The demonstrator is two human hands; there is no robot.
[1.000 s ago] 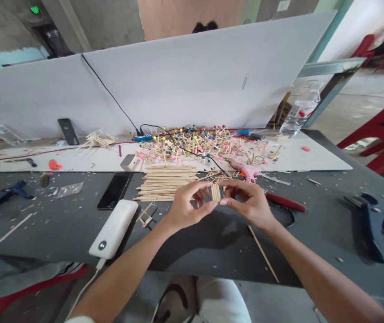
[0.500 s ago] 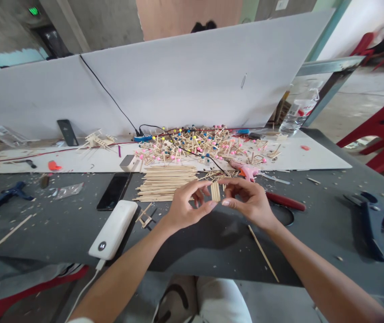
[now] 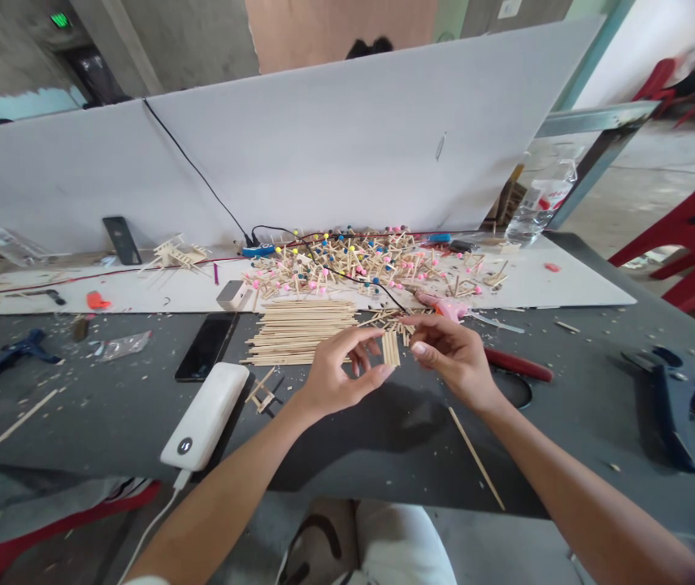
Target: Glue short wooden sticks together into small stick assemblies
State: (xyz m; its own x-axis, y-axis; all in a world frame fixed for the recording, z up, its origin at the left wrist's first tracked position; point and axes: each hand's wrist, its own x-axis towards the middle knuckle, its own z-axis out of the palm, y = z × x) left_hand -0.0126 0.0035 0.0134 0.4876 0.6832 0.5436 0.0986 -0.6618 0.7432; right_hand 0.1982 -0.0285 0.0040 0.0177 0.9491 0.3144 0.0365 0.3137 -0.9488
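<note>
Between the thumb and fingers of my left hand (image 3: 347,370) is a small panel of short wooden sticks (image 3: 390,348) laid side by side, held upright above the table. My right hand (image 3: 453,357) is just to the right of the panel, thumb and index finger apart, with a gap between them and the panel. A row of long thin wooden sticks (image 3: 301,333) lies behind my left hand. A pink glue gun (image 3: 448,308) rests behind my right hand. A little stick frame (image 3: 262,398) sits to the left, on the dark table.
A white power bank (image 3: 206,414) with a cable and a black phone (image 3: 206,348) lie left. A heap of sticks with coloured ball ends (image 3: 347,260) covers the back ledge. Blue pliers (image 3: 670,398), a red-handled tool (image 3: 518,365) and a loose stick (image 3: 476,457) are on the right.
My right hand has let go of the stick panel and drawn slightly to the right, its fingers parting. My left hand keeps the panel in nearly the same spot.
</note>
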